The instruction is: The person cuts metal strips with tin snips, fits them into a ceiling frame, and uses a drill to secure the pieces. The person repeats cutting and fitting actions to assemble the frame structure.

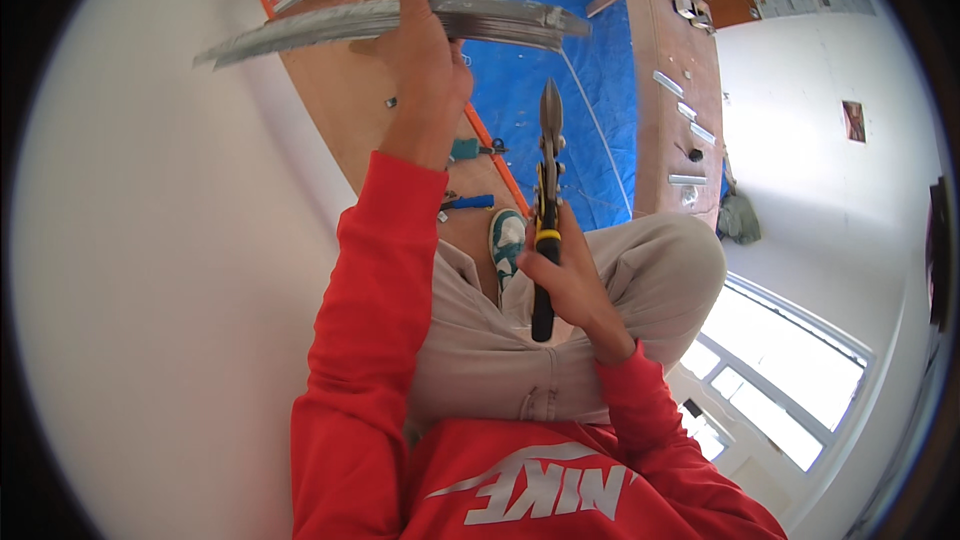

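A long silver metal channel is held up in front of me, with the fingers of my left hand wrapped round its middle. One end of it reaches left toward the white wall, and the other ends above the blue sheeting. My right hand grips a pair of tin snips by black handles with a yellow band. The snips point away from me, over my lap, and their blades look closed. A gap separates their tip from the channel.
White wall runs close along my left. Below are an orange rail, blue sheeting, a blue-handled tool and a teal tool on brown board. Several short metal pieces lie on the wooden surface at right.
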Tool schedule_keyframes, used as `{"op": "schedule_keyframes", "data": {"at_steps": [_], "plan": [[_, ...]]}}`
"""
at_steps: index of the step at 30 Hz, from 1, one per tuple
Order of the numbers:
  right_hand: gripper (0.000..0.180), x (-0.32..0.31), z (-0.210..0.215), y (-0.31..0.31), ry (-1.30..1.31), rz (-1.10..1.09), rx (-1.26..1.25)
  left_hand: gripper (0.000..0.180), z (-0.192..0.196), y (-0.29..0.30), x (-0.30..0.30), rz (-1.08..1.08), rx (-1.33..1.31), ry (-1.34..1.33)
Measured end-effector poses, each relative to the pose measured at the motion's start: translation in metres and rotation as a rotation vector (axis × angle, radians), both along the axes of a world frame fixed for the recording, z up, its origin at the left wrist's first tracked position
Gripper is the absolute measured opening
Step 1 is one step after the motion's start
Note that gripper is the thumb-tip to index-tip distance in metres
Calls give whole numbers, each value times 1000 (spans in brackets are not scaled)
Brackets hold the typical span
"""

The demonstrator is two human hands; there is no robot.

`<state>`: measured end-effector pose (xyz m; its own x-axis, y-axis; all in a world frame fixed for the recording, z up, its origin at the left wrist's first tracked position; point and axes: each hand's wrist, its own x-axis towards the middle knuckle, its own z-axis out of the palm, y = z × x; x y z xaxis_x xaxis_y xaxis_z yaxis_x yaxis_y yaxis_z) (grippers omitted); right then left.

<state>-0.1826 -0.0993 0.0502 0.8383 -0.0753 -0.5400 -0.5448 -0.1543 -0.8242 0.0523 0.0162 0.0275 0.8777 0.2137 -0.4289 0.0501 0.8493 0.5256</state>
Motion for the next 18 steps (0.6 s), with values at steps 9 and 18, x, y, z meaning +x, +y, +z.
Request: {"op": "schedule_keyframes", "data": {"at_steps": [9,18], "plan": [[66,20,8,-5,-1,-56,-37,24,19,-20,-17,19,38,-142],[65,13,7,-4,-49,-39,-65,58,12,-21,-26,25,20,-197]]}}
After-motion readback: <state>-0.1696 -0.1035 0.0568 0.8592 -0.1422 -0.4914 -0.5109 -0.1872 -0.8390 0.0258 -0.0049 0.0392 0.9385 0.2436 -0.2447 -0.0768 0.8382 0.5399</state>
